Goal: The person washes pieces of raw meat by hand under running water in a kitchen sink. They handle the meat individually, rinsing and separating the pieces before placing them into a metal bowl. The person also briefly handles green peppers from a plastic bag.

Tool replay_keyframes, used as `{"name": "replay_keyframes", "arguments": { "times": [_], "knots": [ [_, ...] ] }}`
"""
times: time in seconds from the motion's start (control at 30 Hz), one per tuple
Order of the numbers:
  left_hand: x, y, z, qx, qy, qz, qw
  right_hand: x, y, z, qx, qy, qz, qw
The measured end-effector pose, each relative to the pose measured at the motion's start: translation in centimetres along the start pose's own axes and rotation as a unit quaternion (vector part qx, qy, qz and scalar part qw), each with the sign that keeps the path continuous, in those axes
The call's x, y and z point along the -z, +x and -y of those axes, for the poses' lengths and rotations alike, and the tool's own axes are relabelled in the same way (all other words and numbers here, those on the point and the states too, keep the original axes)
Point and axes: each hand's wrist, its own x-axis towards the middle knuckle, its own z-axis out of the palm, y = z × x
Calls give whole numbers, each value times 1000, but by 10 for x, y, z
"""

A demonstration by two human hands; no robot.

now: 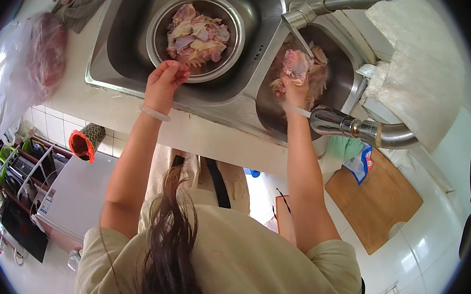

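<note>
My right hand [296, 89] grips a pink piece of raw poultry [297, 65] in the smaller sink basin [338, 78] on the right. More raw pieces [319, 62] lie around and below it in that basin. My left hand [167, 76], with a translucent bangle on the wrist, is at the near rim of a round steel bowl [235, 61]. Its fingers are curled together, and nothing shows between them. Raw poultry pieces with yellowish skin [198, 36] are heaped in the bowl, which stands in the larger basin [129, 25].
A chrome spout [335, 121] juts in beside my right forearm. Another metal fitting [304, 14] reaches over the divider. At left are a plastic bag of reddish contents [41, 55] and a grey cloth [85, 3]. A wooden board [375, 197] lies low at right.
</note>
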Motion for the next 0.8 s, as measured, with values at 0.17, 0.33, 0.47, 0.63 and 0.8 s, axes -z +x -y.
{"name": "replay_keyframes", "arguments": {
  "times": [0.17, 0.33, 0.47, 0.63, 0.8],
  "knots": [
    [1, 2, -1, 8, -14, 0, 1000, -21, -53, 52, 12, 147, 133, 980],
    [1, 4, -3, 10, -34, 5, 999, -93, -61, 63, -4, 97, 217, 971],
    [-1, 7, -3, 14, -34, 15, 999, -123, -28, 22, 271, -129, 193, 934],
    [2, 2, -4, 6, -54, -13, 998, -53, -1, 31, 361, -202, -79, 907],
    [-2, 3, -6, 13, -32, 13, 999, 40, 111, -22, 238, -469, -144, 838]
  ]
}}
